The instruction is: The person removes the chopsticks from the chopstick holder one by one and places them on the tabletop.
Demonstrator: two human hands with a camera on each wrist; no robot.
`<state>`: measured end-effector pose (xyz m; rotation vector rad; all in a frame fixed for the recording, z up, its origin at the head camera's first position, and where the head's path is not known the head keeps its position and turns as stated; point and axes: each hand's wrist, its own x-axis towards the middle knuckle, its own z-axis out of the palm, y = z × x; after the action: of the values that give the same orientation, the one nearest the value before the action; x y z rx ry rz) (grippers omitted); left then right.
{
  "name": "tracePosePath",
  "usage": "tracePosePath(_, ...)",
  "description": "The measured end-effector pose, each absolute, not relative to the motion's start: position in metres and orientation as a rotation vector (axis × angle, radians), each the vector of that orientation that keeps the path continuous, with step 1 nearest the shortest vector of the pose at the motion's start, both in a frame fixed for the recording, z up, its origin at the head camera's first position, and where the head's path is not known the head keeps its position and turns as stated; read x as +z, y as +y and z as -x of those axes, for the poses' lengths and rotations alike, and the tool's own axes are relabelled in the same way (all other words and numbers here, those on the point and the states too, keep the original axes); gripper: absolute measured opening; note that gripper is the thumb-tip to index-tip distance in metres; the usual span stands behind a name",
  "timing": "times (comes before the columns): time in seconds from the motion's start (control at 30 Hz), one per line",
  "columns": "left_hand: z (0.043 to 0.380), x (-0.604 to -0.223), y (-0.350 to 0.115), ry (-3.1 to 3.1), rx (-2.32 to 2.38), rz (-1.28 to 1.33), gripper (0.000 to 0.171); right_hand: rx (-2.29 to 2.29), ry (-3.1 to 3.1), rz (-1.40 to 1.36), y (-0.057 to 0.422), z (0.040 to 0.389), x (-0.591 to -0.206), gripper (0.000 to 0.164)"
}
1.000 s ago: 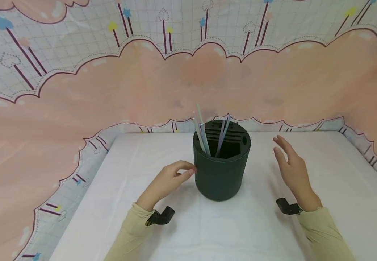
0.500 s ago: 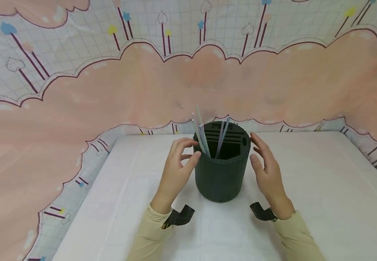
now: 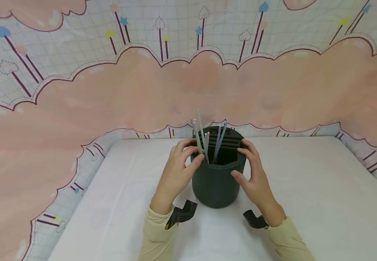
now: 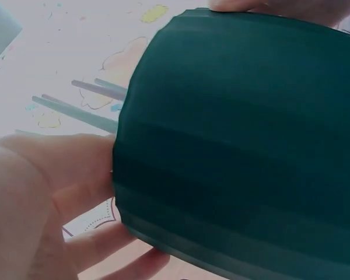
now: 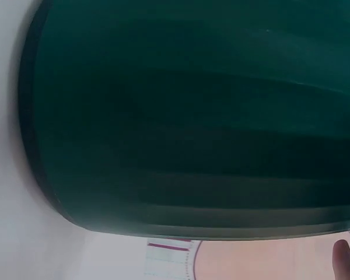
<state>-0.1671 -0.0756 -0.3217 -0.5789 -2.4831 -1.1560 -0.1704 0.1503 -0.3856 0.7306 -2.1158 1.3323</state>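
My left hand (image 3: 176, 174) grips the pot (image 3: 216, 186) by its rim, and my right hand (image 3: 256, 177) holds the opposite side. Sticks (image 3: 207, 145) lean inside; the pot stands on the surface (image 3: 116, 206).

Observed on the person: left sleeve (image 3: 159, 237) and right sleeve (image 3: 287, 239), both long, plain, pale khaki, creased about the cuffs. An angular black fitting (image 3: 185, 212) projects at the left cuff, small dots marking its face; a similar black bracket (image 3: 254, 220) projects at the right. Fingers (image 3: 245, 152) bare.
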Motion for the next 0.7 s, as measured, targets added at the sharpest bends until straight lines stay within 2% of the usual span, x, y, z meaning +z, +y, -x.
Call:
tracePosePath(0.27,0.166,-0.322,-0.076,-2.463,-1.053,0.562,0.025,1.33,-2.065,-0.718,0.138,0.153,-0.366,0.054)
tracePosePath(0.5,0.163,-0.321,-0.069,-2.337,-0.865,0.543,0.022,1.269,-2.093,-0.69,0.15,0.168,-0.386,0.057)
tracePosePath(0.7,0.159,-0.322,-0.066,-2.301,-0.867,0.648,0.02,1.281,-2.138,-0.657,0.149,0.168,-0.391,0.06)
